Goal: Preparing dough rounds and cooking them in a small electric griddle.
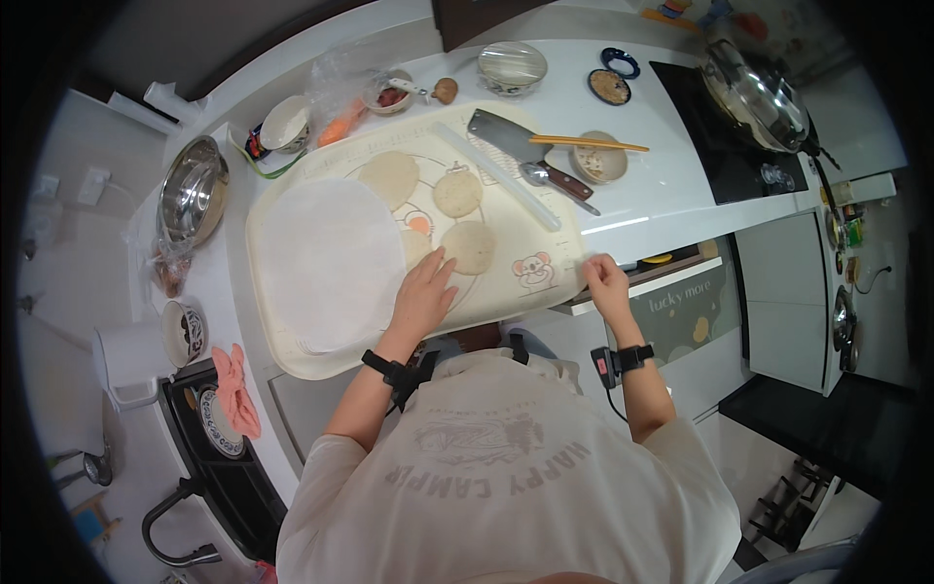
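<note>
My left hand (425, 292) lies palm down with fingers apart, its fingertips at a flat dough round (417, 247) that it partly covers. Another round (469, 248) is just right of the fingers. Two more, a round (457, 193) and a larger one (390, 181), lie farther back on the cream printed board (503, 296). A large white sheet-like disc (332, 266) covers the board's left part. My right hand (606, 283) has curled fingers at the board's right edge; whether it grips the edge is unclear. A translucent rolling pin (500, 175) lies behind the rounds.
A cleaver (511, 136), a spoon (535, 173) and chopsticks (588, 142) lie at the board's back right, by a bowl (600, 164). Several bowls line the back. A lidded pan (755, 95) stands on the black cooktop (719, 171). An open drawer (675, 276) juts out below the counter's right.
</note>
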